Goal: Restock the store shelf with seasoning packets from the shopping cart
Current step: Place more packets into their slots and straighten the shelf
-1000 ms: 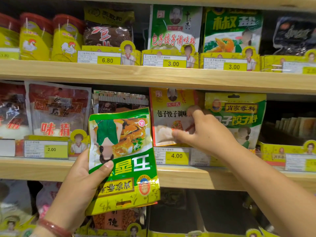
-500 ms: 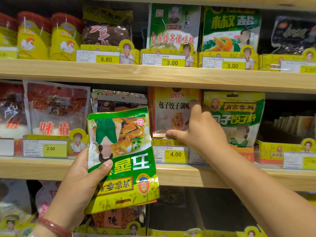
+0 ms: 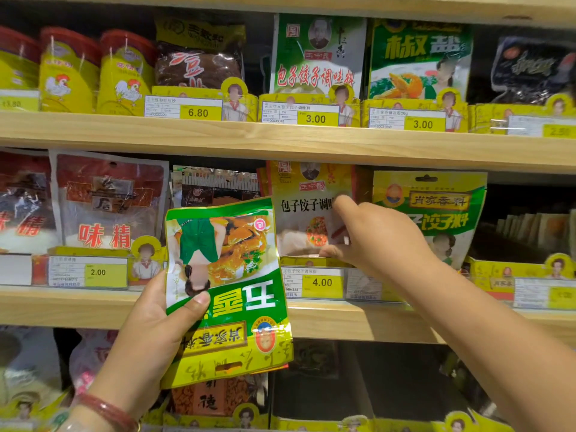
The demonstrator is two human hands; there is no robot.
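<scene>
**Both hands on packets at middle shelf**

Left hand (image 3: 146, 332) grips green/yellow packet (image 3: 224, 291) upside down, thumb across its front, fingers behind; packet stands up out of the grip, in front of middle shelf (image 3: 358, 319) edge, not on it. Right hand (image 3: 374, 235) pinches red/yellow packet (image 3: 307, 213) by its right edge, index finger up top, thumb low; that packet sits upright on the shelf, left of the grip, behind the 4.00 price tag (image 3: 321, 282), beside a green dumpling-mix packet (image 3: 448, 210)
</scene>
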